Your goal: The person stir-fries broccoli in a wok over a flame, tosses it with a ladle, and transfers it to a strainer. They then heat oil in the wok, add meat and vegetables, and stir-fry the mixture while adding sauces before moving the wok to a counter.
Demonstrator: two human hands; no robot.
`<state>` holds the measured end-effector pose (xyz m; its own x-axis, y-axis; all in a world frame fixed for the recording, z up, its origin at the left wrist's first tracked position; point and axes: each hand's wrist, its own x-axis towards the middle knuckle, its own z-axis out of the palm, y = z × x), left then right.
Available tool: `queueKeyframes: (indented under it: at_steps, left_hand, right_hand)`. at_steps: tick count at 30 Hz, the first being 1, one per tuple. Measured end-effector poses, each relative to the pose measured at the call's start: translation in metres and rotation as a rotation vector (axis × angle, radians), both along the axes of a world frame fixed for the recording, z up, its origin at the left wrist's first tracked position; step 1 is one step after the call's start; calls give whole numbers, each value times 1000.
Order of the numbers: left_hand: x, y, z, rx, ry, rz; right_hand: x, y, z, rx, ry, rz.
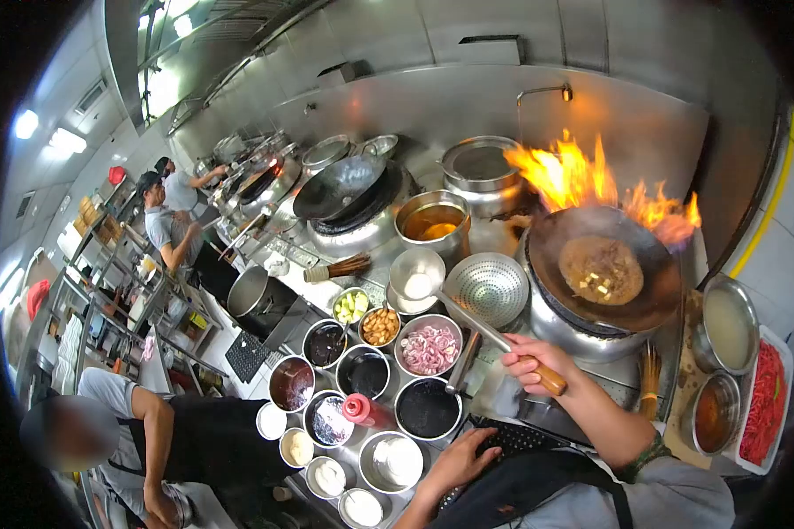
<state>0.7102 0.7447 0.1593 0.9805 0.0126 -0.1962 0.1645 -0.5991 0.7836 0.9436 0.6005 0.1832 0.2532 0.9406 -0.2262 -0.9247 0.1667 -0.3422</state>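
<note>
My right hand (538,363) is closed around the wooden end of a long-handled ladle (481,324). The ladle's bowl points left, over the containers beside a perforated metal strainer (487,289). Low in the view, my left hand (463,460) rests near the counter's front edge by a black perforated mat (503,434); its fingers are stretched out and hold nothing. To the right, a wok (551,256) sits on a burner with brown sauce and pale cubes (602,275) in it. Tall flames (573,172) rise behind its rim.
Several metal bowls surround sliced onions (429,345), and a red-capped squeeze bottle (362,409) stands among them. A pot of orange liquid (433,225) and another wok (340,189) are farther back. Red shredded food (763,401) fills a tray at right. Co-workers (172,225) stand at left.
</note>
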Motion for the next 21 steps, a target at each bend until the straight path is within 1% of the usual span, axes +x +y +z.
queueKeyframes:
  at_steps: [2, 5, 7, 9, 10, 11, 13, 15, 16, 17, 18, 19, 21]
  left_hand:
    - [8, -3, 9, -3, 4, -21]
    - [16, -7, -3, 13, -65, -68]
    - [24, -10, -8, 35, -87, -99]
    - [28, -17, 4, 24, -77, -109]
    - [32, -19, 9, -10, -16, -118]
    - [41, -22, 13, -3, -25, -154]
    - [47, -27, 23, 7, -13, -171]
    - [59, -34, 19, 32, -145, -249]
    - [69, -38, 37, -18, -175, -299]
    - [78, -42, 41, -33, -252, -330]
    - [89, -47, 45, -6, -309, -363]
    - [100, -54, 53, -1, -329, -369]
    - [126, -68, 54, -13, -432, -387]
  right_hand:
    - [-5, -20, 9, 174, 194, -23]
    - [-16, -61, 40, 256, 240, -95]
    - [-18, -94, 47, 270, 241, -188]
    - [-21, -128, 54, 285, 220, -276]
    - [-22, -145, 57, 254, 207, -317]
    - [-24, -161, 71, 143, 113, -362]
    - [-23, -193, 70, -34, -5, -516]
    - [-24, -206, 83, -392, -187, -660]
    - [-21, -212, 82, -542, -312, -659]
    - [-15, -218, 78, -682, -447, -664]
    - [-7, -226, 72, -785, -529, -615]
    - [-2, -230, 68, -885, -557, -602]
    - [9, -240, 55, -1008, -662, -499]
